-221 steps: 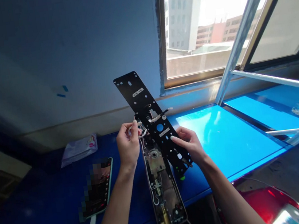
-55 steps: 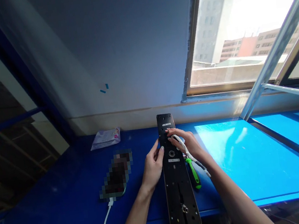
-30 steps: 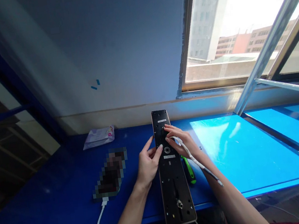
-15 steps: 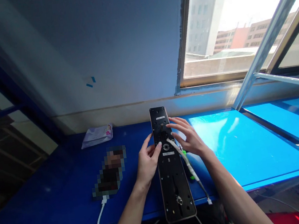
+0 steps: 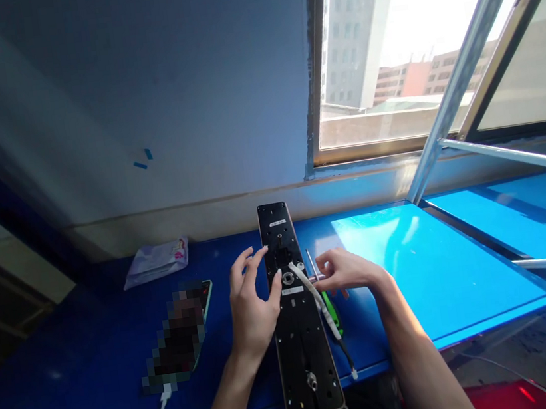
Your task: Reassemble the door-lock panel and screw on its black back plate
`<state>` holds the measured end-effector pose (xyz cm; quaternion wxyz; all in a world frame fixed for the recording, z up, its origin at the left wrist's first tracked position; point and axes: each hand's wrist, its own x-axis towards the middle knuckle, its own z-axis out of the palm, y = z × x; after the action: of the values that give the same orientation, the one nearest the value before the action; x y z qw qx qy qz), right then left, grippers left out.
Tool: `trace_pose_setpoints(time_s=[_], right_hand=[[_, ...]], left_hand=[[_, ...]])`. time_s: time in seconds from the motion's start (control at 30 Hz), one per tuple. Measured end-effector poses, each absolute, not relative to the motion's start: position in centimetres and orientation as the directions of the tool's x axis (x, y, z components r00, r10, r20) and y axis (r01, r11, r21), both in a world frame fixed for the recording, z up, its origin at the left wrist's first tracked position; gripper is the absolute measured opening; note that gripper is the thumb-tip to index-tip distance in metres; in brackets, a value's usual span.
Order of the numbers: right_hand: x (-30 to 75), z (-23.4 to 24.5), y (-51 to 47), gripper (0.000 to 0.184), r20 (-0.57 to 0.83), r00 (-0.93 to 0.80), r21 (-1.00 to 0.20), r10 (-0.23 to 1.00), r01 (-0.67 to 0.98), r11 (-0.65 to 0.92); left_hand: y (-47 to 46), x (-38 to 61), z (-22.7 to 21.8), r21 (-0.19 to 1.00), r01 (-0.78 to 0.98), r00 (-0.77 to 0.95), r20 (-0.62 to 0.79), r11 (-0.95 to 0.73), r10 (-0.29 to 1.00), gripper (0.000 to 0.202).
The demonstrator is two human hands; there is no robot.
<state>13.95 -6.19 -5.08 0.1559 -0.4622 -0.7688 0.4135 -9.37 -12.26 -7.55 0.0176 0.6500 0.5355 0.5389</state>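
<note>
A long black lock plate [image 5: 302, 341] lies flat on the blue table [image 5: 100, 381], its near end at the table's front edge. My left hand [image 5: 250, 305] rests at the plate's left side with fingers spread and the thumb touching the plate's edge. A white cable [image 5: 315, 296] comes out of a hole in the plate and trails to the right toward the table edge. My right hand [image 5: 347, 270] is just right of the plate, its fingers pinched at the metal shaft of a green-handled screwdriver [image 5: 331, 312] that lies beside the plate.
A phone [image 5: 179, 331] on a white charging cable lies left of my left hand. A pale tissue pack [image 5: 156, 261] sits by the wall. An open window with a metal frame [image 5: 442, 75] stands at the right, above the sunlit part of the table.
My right hand has dropped from over the plate's upper part to the screwdriver and closed its fingers there. The white cable now lies loose across the plate. My left hand has spread its fingers.
</note>
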Motion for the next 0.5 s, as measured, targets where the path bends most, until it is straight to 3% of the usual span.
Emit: trace_pose_setpoints(time_s=[0.13, 0.3, 0.4, 0.5], right_hand=[[13.6, -5.6, -6.1, 0.026, -0.202, -0.547, -0.817, 0.813, 0.551, 0.168], [15.2, -4.8, -4.9, 0.016, 0.030, -0.378, -0.907, 0.926, 0.379, 0.184], [17.1, -3.5, -3.6, 0.025, 0.146, -0.229, -0.936, 0.962, 0.283, 0.209], [19.3, -3.0, -2.3, 0.037, 0.182, -0.142, -0.939, 0.973, 0.269, 0.214]], left_hand=[[-12.5, -8.3, -5.0, 0.410, 0.768, -0.042, 0.799, -0.491, 0.600, 0.026], [-11.6, -6.5, -1.7, 0.355, 0.646, 0.124, 0.825, -0.675, 0.552, 0.019], [-10.6, -5.2, 0.0, 0.369, 0.573, 0.358, 0.690, -0.732, 0.629, 0.019], [-9.3, -3.5, 1.5, 0.277, 0.643, 0.598, 0.401, -0.714, 0.694, 0.022]])
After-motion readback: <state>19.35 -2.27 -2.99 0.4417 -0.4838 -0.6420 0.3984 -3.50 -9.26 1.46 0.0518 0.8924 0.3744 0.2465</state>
